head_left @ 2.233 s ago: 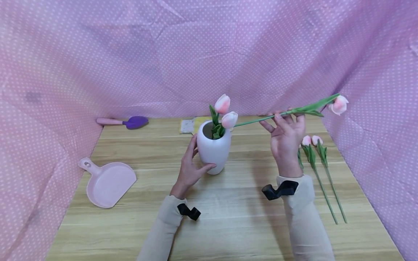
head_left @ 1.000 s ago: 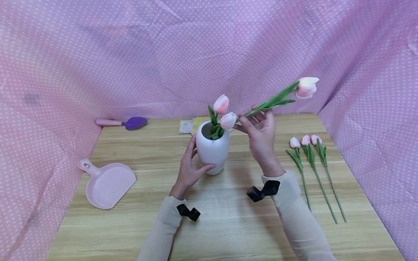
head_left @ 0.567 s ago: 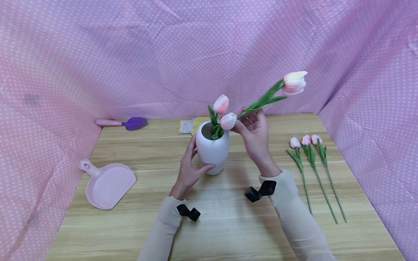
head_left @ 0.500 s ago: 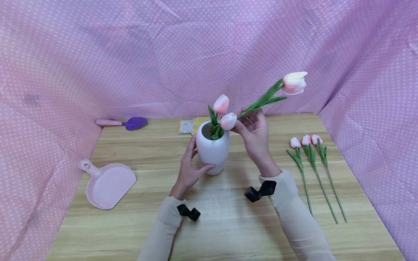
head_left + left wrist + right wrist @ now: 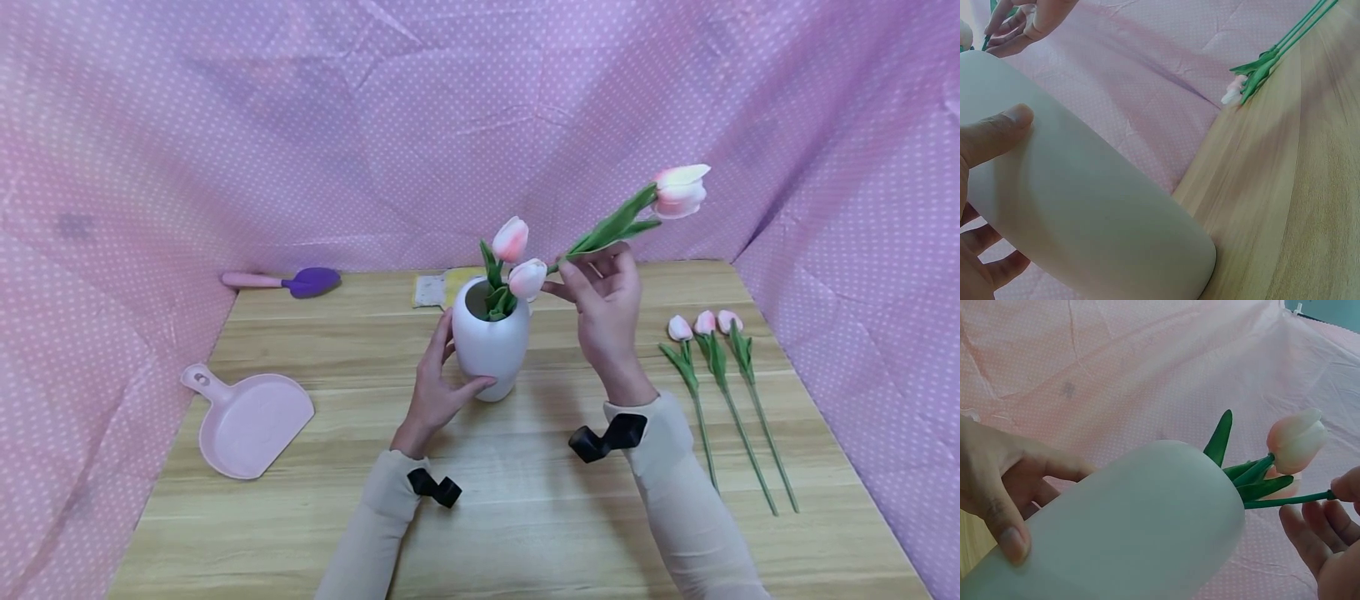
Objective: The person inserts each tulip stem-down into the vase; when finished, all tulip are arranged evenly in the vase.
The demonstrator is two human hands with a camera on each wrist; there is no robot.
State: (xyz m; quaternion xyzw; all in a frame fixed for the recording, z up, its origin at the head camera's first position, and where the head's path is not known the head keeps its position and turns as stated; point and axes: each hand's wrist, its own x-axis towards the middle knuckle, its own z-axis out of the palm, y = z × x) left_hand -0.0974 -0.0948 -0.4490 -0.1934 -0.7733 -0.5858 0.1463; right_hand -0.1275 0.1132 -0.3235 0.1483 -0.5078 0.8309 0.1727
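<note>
My left hand (image 5: 435, 393) grips the white vase (image 5: 491, 348) low on its left side, thumb across the front. Two pale pink tulips (image 5: 511, 239) with green leaves stand in its mouth. To the right of the vase, my right hand (image 5: 611, 325) pinches the stem of another tulip (image 5: 618, 223) between thumb and fingers. This tulip slants, its bloom up to the right. In the right wrist view its green stem (image 5: 1291, 500) runs from the right fingertips to the vase's rim; the stem's lower end is hidden there.
Three tulips (image 5: 720, 367) lie side by side on the wooden table (image 5: 525, 533) at the right. A pink dustpan-shaped scoop (image 5: 255, 425) is at the left, a purple trowel (image 5: 311, 282) at the back left. Behind the vase lies a yellow and white packet (image 5: 431, 290). Pink dotted cloth surrounds the table.
My right hand brought the tulip left to the vase, its bloom rising. Since half a second ago that hand has shifted slightly right while the bloom barely moved. My left hand stays on the vase.
</note>
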